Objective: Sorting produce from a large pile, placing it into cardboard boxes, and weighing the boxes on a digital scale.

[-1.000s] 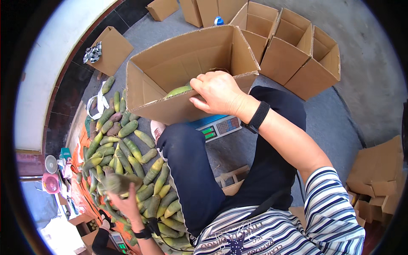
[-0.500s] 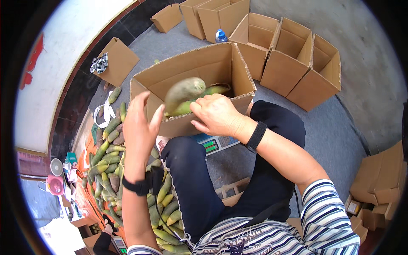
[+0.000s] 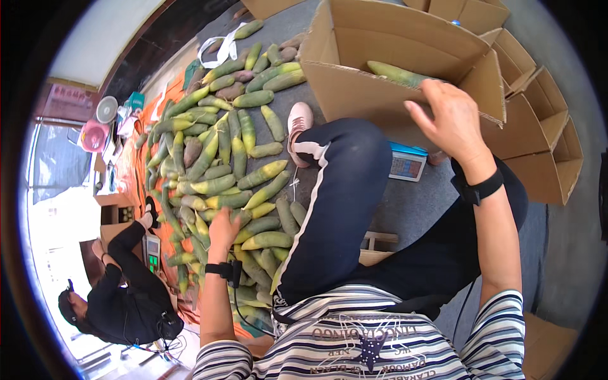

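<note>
Long green radishes (image 3: 237, 142) lie in a wide heap on the floor to my left. My left hand (image 3: 223, 233) is low over the near part of this heap, thumb and fingers apart, with no radish seen lifted in it. A cardboard box (image 3: 361, 92) stands open-topped in front of my knees. Over its near wall reaches my right hand (image 3: 448, 120), thumb spread from the fingers, which partly hide the wall's top edge. Inside the box a pale green radish (image 3: 396, 73) lies close to those fingertips; the box's near wall hides the bottom.
A scale (image 3: 407, 163) with a blue edge shows under the box. More open cartons (image 3: 538, 120) stand at the right. Left of the heap, a person in black (image 3: 130, 297) sits beside another scale (image 3: 152, 250). A white plastic bag (image 3: 218, 54) lies at the heap's far end.
My left hand has gone from the box down to the heap. The blurred radish beside it is no longer above the box's contents. The view has swung left; my right hand stays at the box.
</note>
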`<state>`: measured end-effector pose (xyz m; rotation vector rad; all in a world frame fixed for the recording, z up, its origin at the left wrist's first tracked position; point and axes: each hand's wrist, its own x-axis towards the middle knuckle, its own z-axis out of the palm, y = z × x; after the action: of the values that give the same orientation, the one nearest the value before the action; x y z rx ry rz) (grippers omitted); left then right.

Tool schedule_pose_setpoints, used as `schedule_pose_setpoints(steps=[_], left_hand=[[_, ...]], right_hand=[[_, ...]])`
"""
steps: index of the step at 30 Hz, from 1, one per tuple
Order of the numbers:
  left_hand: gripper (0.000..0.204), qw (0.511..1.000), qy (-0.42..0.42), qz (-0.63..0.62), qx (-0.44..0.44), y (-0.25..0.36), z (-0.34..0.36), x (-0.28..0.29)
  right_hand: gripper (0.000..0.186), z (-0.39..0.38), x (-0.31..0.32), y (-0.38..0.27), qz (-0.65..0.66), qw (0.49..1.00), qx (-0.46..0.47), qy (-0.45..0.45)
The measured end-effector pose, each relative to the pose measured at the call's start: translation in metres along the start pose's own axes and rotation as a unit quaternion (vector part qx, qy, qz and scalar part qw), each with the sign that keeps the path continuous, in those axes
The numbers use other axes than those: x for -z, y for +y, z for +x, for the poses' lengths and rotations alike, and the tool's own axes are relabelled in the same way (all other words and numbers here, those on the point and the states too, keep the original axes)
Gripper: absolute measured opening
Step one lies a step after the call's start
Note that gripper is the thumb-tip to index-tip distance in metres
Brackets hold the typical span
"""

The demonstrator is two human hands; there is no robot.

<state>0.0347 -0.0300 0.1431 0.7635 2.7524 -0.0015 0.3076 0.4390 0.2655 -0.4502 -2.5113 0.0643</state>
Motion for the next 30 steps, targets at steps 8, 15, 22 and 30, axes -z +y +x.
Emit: schedule_pose_setpoints(steps=[8, 15, 22, 30], left_hand=[[0.043, 0.991, -0.039, 0.11, 0.071, -0.075, -0.039, -0.085], [0.042, 0.989, 0.036, 0.145, -0.013, -0.073, 0.024, -0.129], [0.053, 0.974, -0.088, 0.206, 0.024, -0.087, 0.04, -0.135], [0.058, 0.992, 0.113, -0.007, -0.056, -0.075, 0.0, -0.068]], right_hand=[[0.029, 0.001, -0.006, -0.005, -0.048, 0.999, -0.009, -0.007], [0.03, 0.005, -0.007, -0.007, -0.075, 0.997, -0.02, -0.002], [0.035, 0.013, -0.009, -0.01, -0.031, 0.999, -0.018, -0.009], [0.042, 0.008, -0.007, 0.0, -0.028, 0.999, -0.032, -0.009]])
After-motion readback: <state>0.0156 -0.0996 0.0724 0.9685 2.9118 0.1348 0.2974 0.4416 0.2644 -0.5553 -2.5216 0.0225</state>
